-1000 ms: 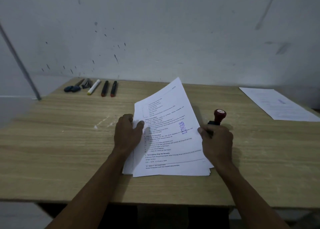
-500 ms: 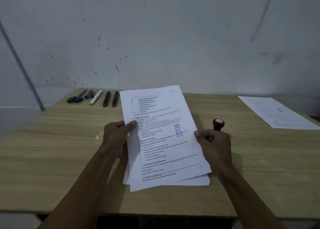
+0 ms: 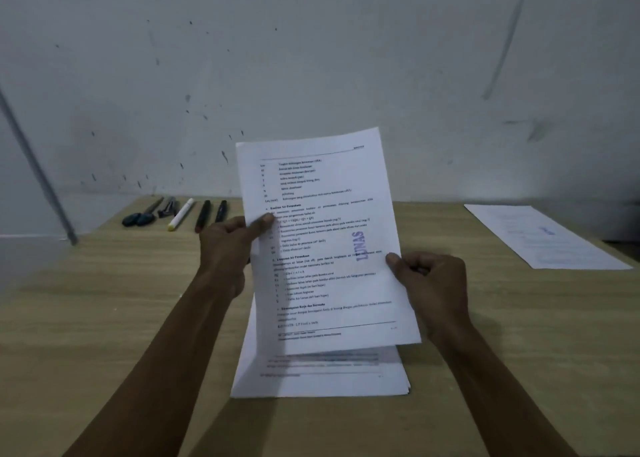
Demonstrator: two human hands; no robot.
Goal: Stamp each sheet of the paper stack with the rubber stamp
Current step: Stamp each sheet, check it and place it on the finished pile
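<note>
1. The task's thing: one white printed paper sheet [image 3: 329, 242] bearing a blue "LUNAS" stamp mark [image 3: 360, 246] is lifted clear of the white paper stack [image 3: 318, 377], which lies flat on the light wood-grain worktop [image 3: 104, 318] directly beneath it.
2. Grip, left: my left hand [image 3: 232, 245] pinches the sheet's left edge, thumb on the printed face.
3. Grip, right: my right hand [image 3: 429, 280] pinches the right edge, thumb on the margin just below the stamp mark. The rubber stamp is not visible from the head view; whether it sits inside this fist, I cannot tell.
4. Risk, smudging: the thumb lies close to the mark. If the ink is wet, a slip upward would smear it.
5. Risk, creasing: the sheet is held only at its two edges and stands unsupported; pulling the hands unevenly could buckle or tear it.
6. Risk, misfiling: a separate stamped white sheet [image 3: 547, 237] lies at the far right of the worktop, well apart. I judge that to be the finished pile; setting this sheet back on the stack would mix stamped with unstamped.
7. Risk, disturbance: the stack's lower edges are already fanned; a trailing corner could drag the next sheet askew.
8. Surroundings: a row of pens, a white marker and dark-handled tools [image 3: 173, 212] lies at the far left, clear of the likely path.
</note>
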